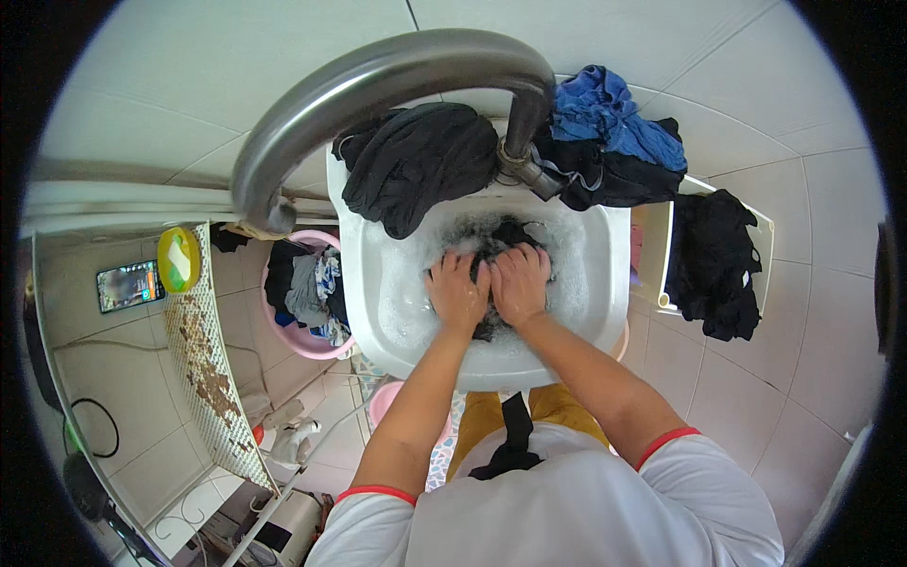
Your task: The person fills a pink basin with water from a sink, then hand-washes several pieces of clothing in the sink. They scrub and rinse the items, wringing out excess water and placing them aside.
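A white ceramic washbasin (386,312) holds foamy, soapy water in front of me. In the water lies a wet black garment (514,232), partly hidden by suds and my hands. My left hand (457,290) rests on its left part, fingers bent down into the cloth. Close beside it, the thumbs almost touching, my right hand (519,280) bears on the right part with curled fingers. Both sets of fingertips are hidden in cloth and foam. Above the basin arches a thick metal faucet (390,60).
Bundled black cloth (425,159) and a blue garment (609,113) sit on the basin's back ledge. A pink tub (312,351) of clothes stands left, a cream container (767,244) with black clothing right. The rusty rack (212,383) carries a yellow soap dish (166,262) near a phone (127,287).
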